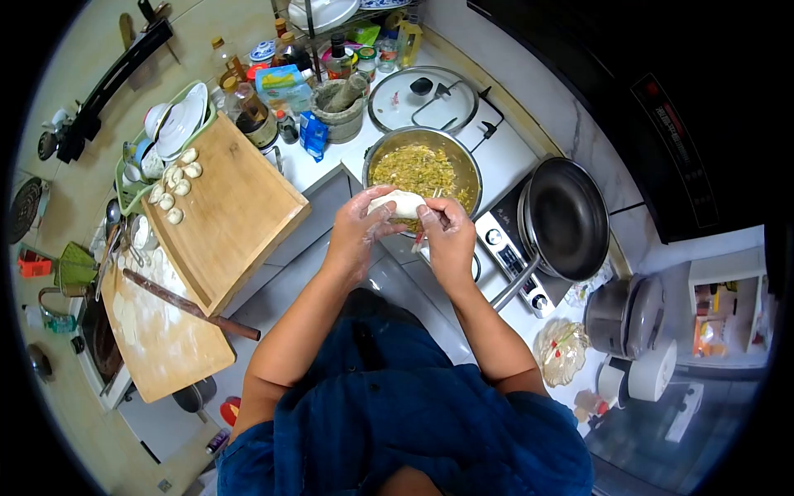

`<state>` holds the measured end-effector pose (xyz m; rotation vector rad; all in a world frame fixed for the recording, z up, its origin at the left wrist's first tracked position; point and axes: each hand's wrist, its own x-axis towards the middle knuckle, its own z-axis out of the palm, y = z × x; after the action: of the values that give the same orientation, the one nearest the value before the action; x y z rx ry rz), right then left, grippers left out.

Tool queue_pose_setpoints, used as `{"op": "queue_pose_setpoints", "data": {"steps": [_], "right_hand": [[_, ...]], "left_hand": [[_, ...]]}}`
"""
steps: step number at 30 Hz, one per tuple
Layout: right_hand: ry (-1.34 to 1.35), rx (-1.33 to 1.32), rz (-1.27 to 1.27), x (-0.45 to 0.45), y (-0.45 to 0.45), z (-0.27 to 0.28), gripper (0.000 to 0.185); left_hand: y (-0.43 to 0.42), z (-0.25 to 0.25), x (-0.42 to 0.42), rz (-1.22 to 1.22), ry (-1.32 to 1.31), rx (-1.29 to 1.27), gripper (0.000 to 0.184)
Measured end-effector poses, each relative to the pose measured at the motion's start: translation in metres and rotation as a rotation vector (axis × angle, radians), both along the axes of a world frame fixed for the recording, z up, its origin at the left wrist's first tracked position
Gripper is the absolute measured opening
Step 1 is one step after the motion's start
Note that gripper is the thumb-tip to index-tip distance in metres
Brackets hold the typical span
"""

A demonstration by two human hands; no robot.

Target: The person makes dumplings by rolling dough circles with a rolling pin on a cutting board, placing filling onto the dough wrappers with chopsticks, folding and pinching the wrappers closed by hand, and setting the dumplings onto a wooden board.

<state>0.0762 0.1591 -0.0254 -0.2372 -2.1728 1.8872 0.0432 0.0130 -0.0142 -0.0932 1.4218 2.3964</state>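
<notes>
while left hand (354,231) and right hand (451,244) grasp the dough piece (400,203) by its ends, its long axis lies crosswise between them, equally near both.

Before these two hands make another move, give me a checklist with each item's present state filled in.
1. Dumpling held by both the left hand and the right hand: ok.
2. Dumpling's edge fully sealed: cannot tell, fingers cover parts of it.
3. Filling left in the metal bowl: ok, plenty shows.
4. Bare room on the wooden tray beside the finished-looking dumplings: ok.
5. Rolling pin wholly within the floured board: not ok, one end sticks out past its edge.
</notes>
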Motion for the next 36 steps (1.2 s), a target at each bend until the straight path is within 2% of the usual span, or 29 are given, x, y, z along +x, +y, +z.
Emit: {"op": "queue_pose_setpoints", "data": {"steps": [4, 6, 9, 11, 12, 14, 18, 22, 24, 30, 33, 36], "right_hand": [[0.104, 0.132, 0.099, 0.004, -0.004, 0.01, 0.01], [0.24, 0.266, 0.217, 0.005, -0.007, 0.017, 0.009], [0.32, 0.354, 0.368, 0.007, -0.018, 0.029, 0.012], [0.429, 0.377, 0.419, 0.004, -0.028, 0.023, 0.013], [0.342, 0.345, 0.395, 0.005, -0.035, 0.025, 0.014], [0.172, 0.287, 0.346, 0.008, -0.05, 0.032, 0.018], [0.3, 0.313, 0.484, 0.006, -0.078, 0.026, 0.014], [0.393, 0.439, 0.489, 0.018, -0.114, 0.023, 0.007], [0.383, 0.376, 0.488, 0.029, -0.14, 0.027, 0.007], [0.335, 0.349, 0.605, 0.065, -0.226, 0.029, 0.007], [0.374, 0.396, 0.647, 0.086, -0.272, 0.023, 0.007], [0.552, 0.487, 0.738, 0.106, -0.316, 0.021, 0.01]], "left_hand": [[-0.01, 0.006, 0.012, 0.038, -0.059, -0.054, 0.025], [-0.016, 0.003, 0.019, 0.086, -0.043, -0.131, 0.02], [-0.033, -0.001, 0.03, 0.093, 0.179, -0.556, 0.019], [-0.044, 0.001, 0.039, 0.183, 0.549, -0.821, 0.017], [-0.049, 0.003, 0.043, 0.224, 0.735, -0.952, 0.016], [-0.06, 0.007, 0.051, 0.224, 0.733, -0.898, 0.019], [-0.088, 0.009, 0.07, 0.236, 0.641, -0.902, 0.026], [-0.126, 0.003, 0.088, 0.272, 0.392, -0.614, 0.03], [-0.151, -0.002, 0.098, 0.257, 0.24, -0.4, 0.028], [-0.239, -0.008, 0.148, 0.303, 0.2, -0.294, 0.03], [-0.282, -0.007, 0.178, 0.428, -0.004, -0.036, 0.029], [-0.328, -0.01, 0.21, 0.479, -0.051, -0.13, 0.023]]}}
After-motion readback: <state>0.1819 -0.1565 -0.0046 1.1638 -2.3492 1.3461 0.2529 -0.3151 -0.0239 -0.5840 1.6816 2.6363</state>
